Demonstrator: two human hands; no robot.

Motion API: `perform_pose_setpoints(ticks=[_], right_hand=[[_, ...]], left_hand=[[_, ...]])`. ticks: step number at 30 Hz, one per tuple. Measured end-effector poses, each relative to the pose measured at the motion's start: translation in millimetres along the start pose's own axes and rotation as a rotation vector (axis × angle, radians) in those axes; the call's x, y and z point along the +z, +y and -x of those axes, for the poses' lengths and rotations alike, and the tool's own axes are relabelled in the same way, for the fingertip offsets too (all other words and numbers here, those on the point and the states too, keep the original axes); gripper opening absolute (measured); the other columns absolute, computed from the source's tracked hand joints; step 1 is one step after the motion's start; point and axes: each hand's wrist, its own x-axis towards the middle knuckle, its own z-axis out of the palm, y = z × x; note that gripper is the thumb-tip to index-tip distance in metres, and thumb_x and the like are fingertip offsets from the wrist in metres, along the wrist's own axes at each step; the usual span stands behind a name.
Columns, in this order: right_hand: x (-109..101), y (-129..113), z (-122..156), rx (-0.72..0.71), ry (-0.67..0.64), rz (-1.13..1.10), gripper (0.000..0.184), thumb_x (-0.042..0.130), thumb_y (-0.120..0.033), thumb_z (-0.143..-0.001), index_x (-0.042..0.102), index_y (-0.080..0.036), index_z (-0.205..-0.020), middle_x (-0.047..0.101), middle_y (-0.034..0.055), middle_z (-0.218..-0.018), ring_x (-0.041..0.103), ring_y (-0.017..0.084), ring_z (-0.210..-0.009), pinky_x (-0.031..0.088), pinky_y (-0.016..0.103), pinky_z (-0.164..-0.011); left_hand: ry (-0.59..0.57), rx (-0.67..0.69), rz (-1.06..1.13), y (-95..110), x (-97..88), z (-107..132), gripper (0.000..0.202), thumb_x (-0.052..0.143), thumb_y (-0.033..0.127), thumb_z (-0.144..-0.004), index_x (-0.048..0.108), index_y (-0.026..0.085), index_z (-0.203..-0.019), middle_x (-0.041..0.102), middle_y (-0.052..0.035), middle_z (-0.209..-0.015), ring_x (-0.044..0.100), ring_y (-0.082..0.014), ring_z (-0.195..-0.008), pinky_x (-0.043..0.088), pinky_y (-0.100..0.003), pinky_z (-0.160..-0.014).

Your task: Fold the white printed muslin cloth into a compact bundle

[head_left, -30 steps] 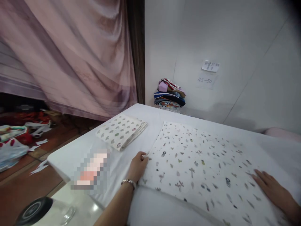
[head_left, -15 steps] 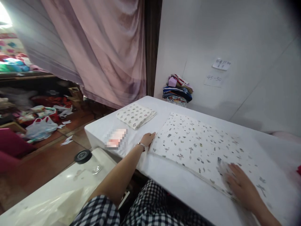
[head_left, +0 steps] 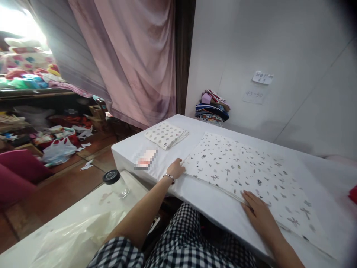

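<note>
A white cloth (head_left: 223,163) with small grey plant-like prints lies spread and folded in layers on the white-covered table. My left hand (head_left: 176,169), a bracelet at its wrist, has its fingers closed at the cloth's near left corner. My right hand (head_left: 258,214) rests flat over the near edge, fingers stretched out across the print. Left of the cloth, a smaller folded cloth (head_left: 166,135) with a grey repeating pattern lies on the table.
A blurred-out flat item (head_left: 146,159) lies near the table's left edge. A lower white surface (head_left: 83,210) holds a clear jar with a black lid (head_left: 112,177) and a plastic bag (head_left: 80,238). Stacked folded fabrics (head_left: 212,107) stand by the wall. A pink curtain (head_left: 139,56) hangs behind.
My right hand has slid left and nearer along the cloth, from its right part to the near edge. My left hand stays at the corner. The view has turned slightly left.
</note>
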Motion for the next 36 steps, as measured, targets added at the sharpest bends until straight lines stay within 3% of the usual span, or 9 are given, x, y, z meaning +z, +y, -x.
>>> perform_pose_setpoints(ticks=[5, 12, 17, 24, 27, 31, 36], right_hand=[[4, 9, 18, 0.013, 0.044, 0.016, 0.046, 0.038, -0.043, -0.087, 0.053, -0.018, -0.122, 0.049, 0.0066, -0.130, 0.040, 0.024, -0.123, 0.034, 0.045, -0.102], [7, 8, 20, 0.008, 0.059, 0.025, 0.045, 0.038, -0.043, -0.087, 0.055, -0.018, -0.120, 0.050, 0.0067, -0.128, 0.043, 0.025, -0.121, 0.035, 0.047, -0.101], [10, 10, 21, 0.006, 0.069, 0.032, 0.043, 0.039, -0.041, -0.086, 0.055, -0.021, -0.121, 0.051, 0.0056, -0.128, 0.043, 0.026, -0.120, 0.036, 0.048, -0.100], [7, 2, 16, 0.052, 0.077, -0.015, 0.045, 0.041, -0.043, -0.085, 0.052, -0.023, -0.124, 0.047, 0.0058, -0.131, 0.041, 0.027, -0.122, 0.036, 0.050, -0.099], [0, -20, -6, 0.069, 0.069, -0.126, 0.045, 0.040, -0.043, -0.085, 0.053, -0.023, -0.123, 0.046, 0.0054, -0.132, 0.039, 0.027, -0.123, 0.035, 0.048, -0.101], [-6, -75, -60, 0.038, -0.020, -0.384, 0.039, 0.042, -0.042, -0.085, 0.061, -0.022, -0.113, 0.055, 0.0057, -0.123, 0.045, 0.025, -0.118, 0.035, 0.045, -0.102], [10, -153, -142, 0.113, -0.134, -0.791, 0.034, 0.047, -0.040, -0.083, 0.062, -0.021, -0.106, 0.062, 0.0065, -0.110, 0.057, 0.021, -0.100, 0.050, 0.035, -0.081]], left_hand=[[0.023, 0.004, -0.079, -1, -1.6, 2, 0.049, 0.052, 0.022, -0.070, 0.044, 0.020, -0.118, 0.062, -0.0087, -0.102, 0.056, -0.0230, -0.098, 0.040, -0.030, -0.076], [0.022, -0.013, -0.131, 1, -4.0, 6, 0.048, 0.050, 0.023, -0.070, 0.044, 0.020, -0.117, 0.063, -0.0084, -0.102, 0.057, -0.0232, -0.096, 0.041, -0.029, -0.072], [0.111, 0.064, -0.236, 6, 5.5, 16, 0.038, 0.042, 0.019, -0.075, 0.046, 0.021, -0.112, 0.064, -0.0090, -0.100, 0.059, -0.0234, -0.092, 0.040, -0.031, -0.073], [0.232, 0.104, -0.202, -1, 17.0, 27, 0.032, 0.042, 0.025, -0.080, 0.045, 0.024, -0.112, 0.063, -0.0056, -0.100, 0.059, -0.0206, -0.090, 0.038, -0.030, -0.073], [0.230, 0.104, -0.168, -5, 18.9, 25, 0.031, 0.043, 0.027, -0.080, 0.044, 0.024, -0.111, 0.064, -0.0033, -0.091, 0.060, -0.0199, -0.085, 0.037, -0.029, -0.069], [0.229, 0.111, -0.119, -9, 20.5, 22, 0.029, 0.043, 0.028, -0.081, 0.043, 0.025, -0.110, 0.064, -0.0010, -0.089, 0.060, -0.0187, -0.081, 0.036, -0.028, -0.066], [0.254, 0.221, -0.175, -10, 23.7, 26, 0.022, 0.042, 0.024, -0.083, 0.045, 0.023, -0.104, 0.060, -0.0032, -0.095, 0.056, -0.0174, -0.089, 0.036, -0.028, -0.071]])
